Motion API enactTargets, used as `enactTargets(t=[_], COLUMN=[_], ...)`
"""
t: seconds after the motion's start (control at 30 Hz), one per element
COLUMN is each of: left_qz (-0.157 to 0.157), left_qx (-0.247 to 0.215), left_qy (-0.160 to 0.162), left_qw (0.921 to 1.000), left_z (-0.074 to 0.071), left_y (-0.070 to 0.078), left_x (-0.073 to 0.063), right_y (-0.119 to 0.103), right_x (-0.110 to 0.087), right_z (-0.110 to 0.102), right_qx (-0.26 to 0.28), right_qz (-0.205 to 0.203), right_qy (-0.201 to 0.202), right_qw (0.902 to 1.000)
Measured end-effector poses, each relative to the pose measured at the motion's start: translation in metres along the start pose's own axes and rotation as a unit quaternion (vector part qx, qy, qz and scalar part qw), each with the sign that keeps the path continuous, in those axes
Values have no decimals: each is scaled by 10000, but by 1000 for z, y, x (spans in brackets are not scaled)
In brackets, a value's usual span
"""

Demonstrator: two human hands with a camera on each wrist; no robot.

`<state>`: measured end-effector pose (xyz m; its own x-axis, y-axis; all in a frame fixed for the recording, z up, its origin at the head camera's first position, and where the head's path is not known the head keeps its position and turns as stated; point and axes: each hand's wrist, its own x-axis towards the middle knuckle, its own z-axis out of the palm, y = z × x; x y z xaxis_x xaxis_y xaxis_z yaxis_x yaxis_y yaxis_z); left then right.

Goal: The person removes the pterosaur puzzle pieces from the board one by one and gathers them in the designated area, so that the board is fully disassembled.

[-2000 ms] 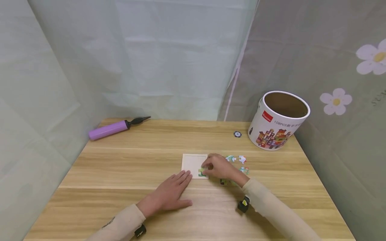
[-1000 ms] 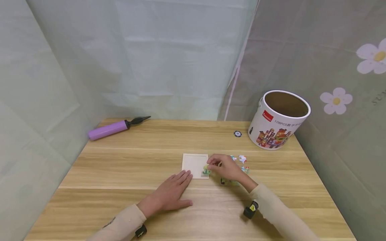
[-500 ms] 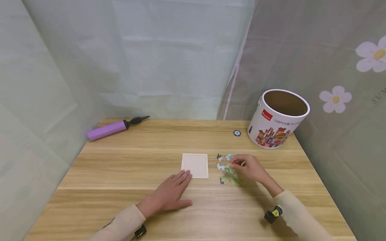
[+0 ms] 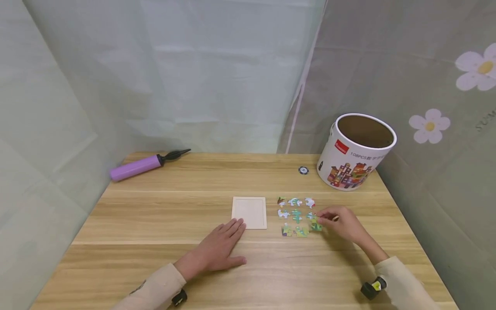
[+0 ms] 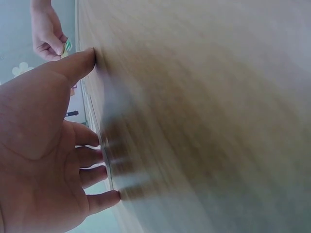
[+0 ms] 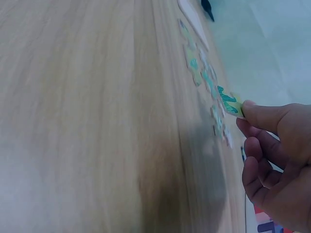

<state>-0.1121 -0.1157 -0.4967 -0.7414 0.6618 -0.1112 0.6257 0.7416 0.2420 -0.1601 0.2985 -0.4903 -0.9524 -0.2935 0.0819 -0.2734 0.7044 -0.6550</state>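
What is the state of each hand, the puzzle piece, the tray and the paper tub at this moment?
left hand: flat on the table, fingers straight, just short of the tray.
right hand: pinches a puzzle piece.
puzzle piece: held at the edge of the loose pieces.
loose pieces: spread in rows, unjoined.
tray: lies flat, holds nothing.
paper tub: upright, no lid on.

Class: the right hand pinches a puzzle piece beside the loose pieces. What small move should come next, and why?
Probably lower the puzzle piece flat onto the table and let go: the right hand holds it at the bottom-right gap of the loose grid, not over the tray.
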Motion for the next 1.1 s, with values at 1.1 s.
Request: enactTargets(t=[1.1], left_qz=[-57], left_qx=[-101], left_qy=[-151], left_qw=[9998], left_z=[-2], left_y=[1], left_x=[-2], right_y=[8], right_x=[-5], right_z=[11], right_qx=[5], right_qz=[208], right_qy=[-403], right_qw=[9990])
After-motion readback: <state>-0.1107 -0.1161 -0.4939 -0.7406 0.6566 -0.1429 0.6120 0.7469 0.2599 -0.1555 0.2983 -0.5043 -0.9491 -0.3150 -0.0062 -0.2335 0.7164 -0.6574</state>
